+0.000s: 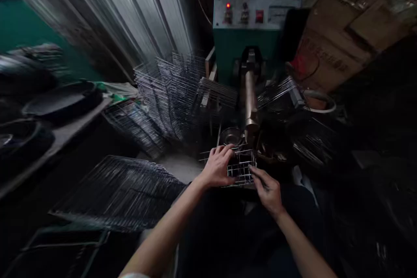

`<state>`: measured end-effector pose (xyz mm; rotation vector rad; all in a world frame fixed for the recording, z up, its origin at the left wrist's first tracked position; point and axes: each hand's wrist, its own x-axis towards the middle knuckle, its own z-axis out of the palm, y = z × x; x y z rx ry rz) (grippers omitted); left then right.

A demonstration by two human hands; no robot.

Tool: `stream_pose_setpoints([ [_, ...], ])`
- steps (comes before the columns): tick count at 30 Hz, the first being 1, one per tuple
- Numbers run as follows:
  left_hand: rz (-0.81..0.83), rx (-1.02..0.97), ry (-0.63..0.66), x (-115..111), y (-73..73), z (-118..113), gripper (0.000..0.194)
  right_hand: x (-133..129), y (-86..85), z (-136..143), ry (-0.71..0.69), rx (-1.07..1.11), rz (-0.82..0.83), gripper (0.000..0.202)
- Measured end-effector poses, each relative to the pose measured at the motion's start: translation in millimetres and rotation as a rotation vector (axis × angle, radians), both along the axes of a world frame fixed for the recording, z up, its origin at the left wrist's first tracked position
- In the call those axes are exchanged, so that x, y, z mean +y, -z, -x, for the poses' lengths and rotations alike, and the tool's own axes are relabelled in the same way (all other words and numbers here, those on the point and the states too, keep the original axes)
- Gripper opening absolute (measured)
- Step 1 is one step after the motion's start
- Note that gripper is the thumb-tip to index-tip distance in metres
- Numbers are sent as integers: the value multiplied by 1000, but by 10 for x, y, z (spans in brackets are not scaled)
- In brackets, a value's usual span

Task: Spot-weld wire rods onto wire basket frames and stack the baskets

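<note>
A small wire rack (241,168) of crossed metal wires lies in front of me, below the machine's copper-coloured arm (250,102). My left hand (217,167) grips its left part, fingers over the far side and thumb at the near side. My right hand (269,192) is closed at the rack's right edge, its fingertips pinched against the wires. Whether a thin loose piece is also between those fingers, I cannot make out. The machine arm's tip ends just beyond the rack's far right corner.
A control box (257,13) with a lit red lamp stands behind. Stacked wire panels (169,95) rise at left, and a larger wire panel (120,193) lies nearer. Dark pans (61,102) rest on a shelf. Cardboard boxes (339,43) and a white-rimmed bucket (321,102) are at right.
</note>
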<state>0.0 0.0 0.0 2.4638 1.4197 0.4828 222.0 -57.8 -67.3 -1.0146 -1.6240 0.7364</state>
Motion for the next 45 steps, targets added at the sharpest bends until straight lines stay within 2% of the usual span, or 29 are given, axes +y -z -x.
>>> stream_pose_setpoints([
  [5, 29, -13, 21, 31, 32, 28, 70, 20, 13, 42, 12, -1, 8, 32],
  [13, 13, -27, 23, 23, 3, 51, 68, 2, -14, 87, 11, 28, -9, 32],
  [22, -6, -11, 28, 231, -17, 77, 67, 211, -38, 132, 36, 62, -21, 30],
  [32, -17, 5, 36, 317, -10, 91, 65, 294, -66, 148, 43, 75, -20, 29],
  [38, -5, -31, 39, 302, 9, 79, 60, 275, -112, 139, 60, 106, 39, 28],
  [45, -6, 0, -1, 602, -15, 58, 85, 594, -164, 138, 94, 114, 12, 22],
])
